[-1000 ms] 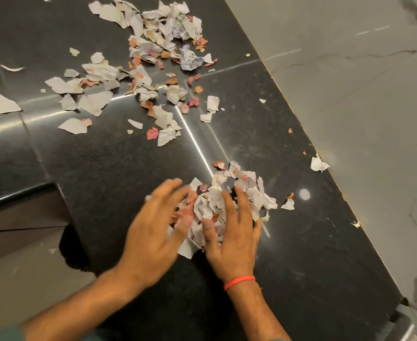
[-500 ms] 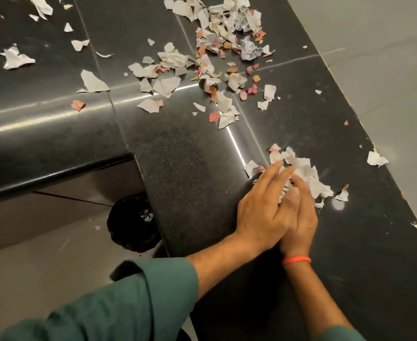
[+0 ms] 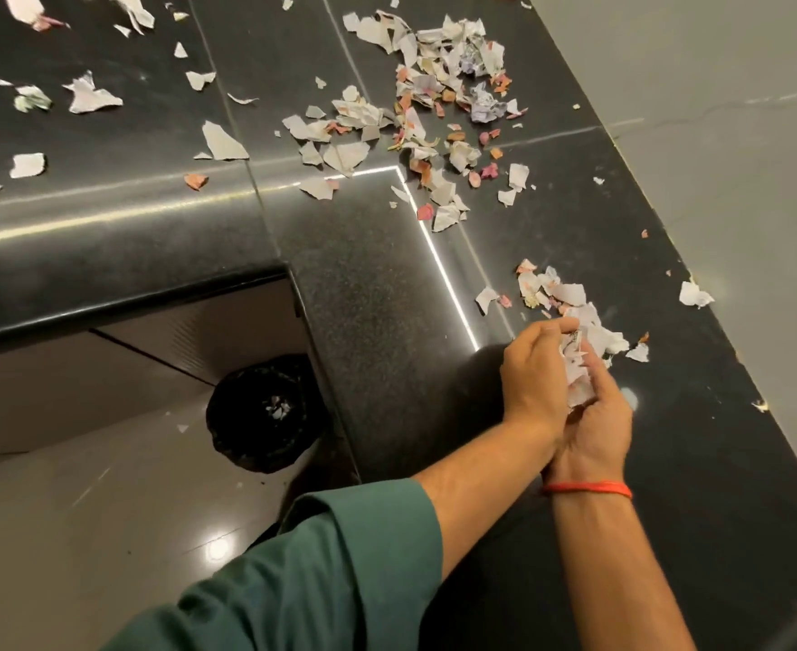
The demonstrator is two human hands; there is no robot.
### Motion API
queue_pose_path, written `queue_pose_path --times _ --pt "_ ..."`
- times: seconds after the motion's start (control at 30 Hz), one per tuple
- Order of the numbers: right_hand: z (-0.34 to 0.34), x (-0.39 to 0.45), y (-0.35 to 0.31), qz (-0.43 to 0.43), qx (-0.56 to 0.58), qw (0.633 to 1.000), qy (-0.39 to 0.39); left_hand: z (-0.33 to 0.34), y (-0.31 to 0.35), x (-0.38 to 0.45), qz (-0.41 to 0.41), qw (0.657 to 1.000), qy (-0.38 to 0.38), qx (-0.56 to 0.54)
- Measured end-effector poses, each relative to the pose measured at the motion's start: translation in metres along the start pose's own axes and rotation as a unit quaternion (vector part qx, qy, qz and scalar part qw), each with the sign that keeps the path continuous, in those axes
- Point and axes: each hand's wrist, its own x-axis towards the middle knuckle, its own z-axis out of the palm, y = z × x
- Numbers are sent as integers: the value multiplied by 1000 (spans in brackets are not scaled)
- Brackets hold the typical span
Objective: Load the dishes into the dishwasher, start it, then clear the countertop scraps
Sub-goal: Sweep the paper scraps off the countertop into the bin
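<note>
Left hand (image 3: 535, 373) and right hand (image 3: 596, 425) cupped together over black desk (image 3: 378, 298), fingers curled round wad of paper scraps (image 3: 575, 368) pressed between palms. Small leftover pile (image 3: 556, 293) on desk just beyond fingertips. Bigger scatter (image 3: 415, 115) farther back. Bin (image 3: 265, 411) on floor below desk edge.

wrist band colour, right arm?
Red-orange band, thin, round the right wrist just below the right hand. Head view, the only one, shows it clearly.
</note>
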Motion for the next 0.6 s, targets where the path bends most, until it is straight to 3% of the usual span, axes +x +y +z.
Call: queue_pose_path --times 0.43,0.6 --pt "-23 -77 8 -13 81 995 -62 -27 7 -85 67 996 -42 50" --pt "-24 -103 34 24 112 990 -87 -60 13 -104 80 995 -37 47"
